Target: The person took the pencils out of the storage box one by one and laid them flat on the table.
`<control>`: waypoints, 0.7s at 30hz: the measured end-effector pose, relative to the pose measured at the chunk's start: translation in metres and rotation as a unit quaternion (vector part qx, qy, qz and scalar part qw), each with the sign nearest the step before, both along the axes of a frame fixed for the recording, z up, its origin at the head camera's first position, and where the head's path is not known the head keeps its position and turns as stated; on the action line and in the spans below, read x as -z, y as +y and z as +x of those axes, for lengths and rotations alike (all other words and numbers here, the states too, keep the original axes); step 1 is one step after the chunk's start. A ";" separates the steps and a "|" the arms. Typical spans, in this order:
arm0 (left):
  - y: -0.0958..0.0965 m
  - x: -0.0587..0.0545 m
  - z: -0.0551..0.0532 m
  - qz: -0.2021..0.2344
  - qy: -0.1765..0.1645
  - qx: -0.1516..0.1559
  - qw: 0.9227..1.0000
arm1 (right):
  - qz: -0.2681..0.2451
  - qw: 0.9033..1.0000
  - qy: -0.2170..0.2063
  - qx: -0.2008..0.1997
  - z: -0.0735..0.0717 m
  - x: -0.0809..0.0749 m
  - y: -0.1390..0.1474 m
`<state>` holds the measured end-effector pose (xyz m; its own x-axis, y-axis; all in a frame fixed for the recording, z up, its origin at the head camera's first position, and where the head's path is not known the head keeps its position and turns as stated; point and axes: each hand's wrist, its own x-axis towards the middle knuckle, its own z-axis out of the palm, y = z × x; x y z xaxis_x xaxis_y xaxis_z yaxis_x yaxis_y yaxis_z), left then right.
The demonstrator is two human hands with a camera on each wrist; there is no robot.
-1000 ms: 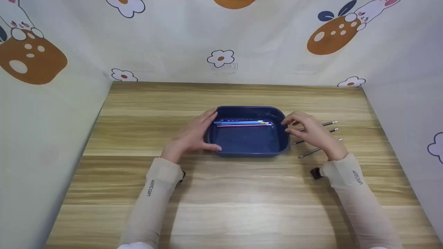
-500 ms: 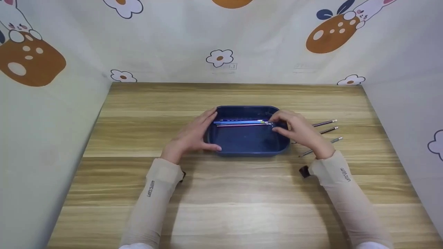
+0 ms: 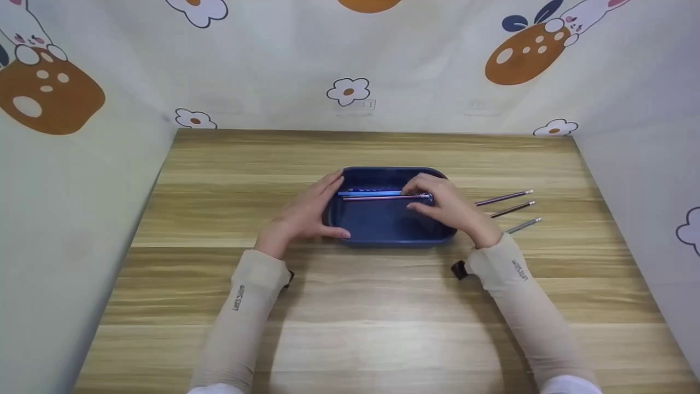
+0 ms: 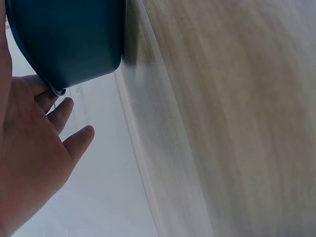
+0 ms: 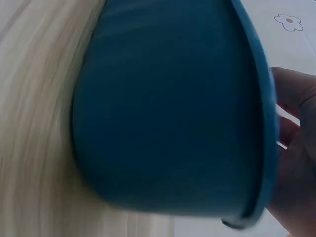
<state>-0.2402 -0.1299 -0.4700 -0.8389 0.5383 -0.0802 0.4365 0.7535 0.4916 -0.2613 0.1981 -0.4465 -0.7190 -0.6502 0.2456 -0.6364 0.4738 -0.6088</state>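
A dark blue rectangular box (image 3: 383, 224) stands on the table in the head view. My left hand (image 3: 301, 213) grips its left end, fingers along the far left corner and thumb over the near rim. In the left wrist view, fingertips show at the rim of the box (image 4: 74, 39). Several pencils lie lengthwise inside, among them a light blue pencil (image 3: 369, 193) and a purplish pencil (image 3: 377, 198). My right hand (image 3: 445, 205) reaches over the right rim, forefinger and thumb apart around the pencils' right ends. The light blue pencil's right end is hidden behind the fingers.
To the right of the box three more pencils lie apart: a purple pencil (image 3: 504, 197), a dark pencil (image 3: 513, 209) and a grey pencil (image 3: 525, 225). Patterned cloth walls (image 3: 273, 65) enclose the wooden table (image 3: 372, 306) at the back and sides.
My right hand has moved left from the box's right edge to over the pencils inside. The left hand and the box have stayed in place.
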 end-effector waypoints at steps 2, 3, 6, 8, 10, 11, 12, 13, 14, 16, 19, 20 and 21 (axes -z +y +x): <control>0.000 0.000 0.000 0.000 0.000 -0.001 1.000 | -0.004 1.000 -0.006 -0.003 -0.002 0.002 -0.004; 0.000 0.000 0.000 0.000 0.000 -0.001 1.000 | -0.007 1.000 -0.012 -0.004 -0.003 0.003 -0.006; -0.001 0.001 -0.001 -0.002 0.001 -0.002 1.000 | -0.006 1.000 -0.026 -0.001 -0.005 0.004 -0.012; -0.001 0.001 -0.001 -0.002 0.002 -0.001 1.000 | -0.003 0.999 -0.038 0.002 -0.006 0.006 -0.015; -0.001 0.001 -0.001 -0.001 0.002 -0.001 1.000 | 0.002 0.999 -0.051 0.005 -0.008 0.006 -0.018; -0.001 0.001 -0.001 -0.001 0.001 -0.001 1.000 | 0.006 0.998 -0.056 0.005 -0.009 0.007 -0.019; -0.001 0.001 -0.001 -0.001 0.001 -0.002 1.000 | 0.009 0.998 -0.061 0.007 -0.010 0.008 -0.021; -0.001 0.001 -0.001 -0.001 0.000 -0.003 1.000 | 0.012 0.998 -0.067 0.008 -0.011 0.009 -0.022; -0.001 0.000 -0.001 -0.002 -0.002 -0.004 1.000 | 0.014 0.997 -0.073 0.009 -0.012 0.010 -0.023; -0.001 0.000 0.000 -0.002 -0.003 -0.005 1.000 | 0.017 0.997 -0.081 0.011 -0.014 0.012 -0.024; -0.001 0.000 0.000 0.001 -0.004 -0.004 1.000 | 0.021 0.996 -0.088 0.014 -0.017 0.016 -0.026; -0.001 0.000 0.000 0.002 -0.005 -0.004 1.000 | 0.021 0.996 -0.090 0.014 -0.017 0.017 -0.027; -0.001 0.000 0.000 0.004 -0.003 -0.003 1.000 | 0.021 0.996 -0.090 0.015 -0.018 0.018 -0.027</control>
<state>-0.2397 -0.1305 -0.4697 -0.8412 0.5347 -0.0804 0.4298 0.7515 0.5004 -0.2794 0.1709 -0.4646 -0.7678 -0.6351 0.0842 -0.5045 0.5183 -0.6905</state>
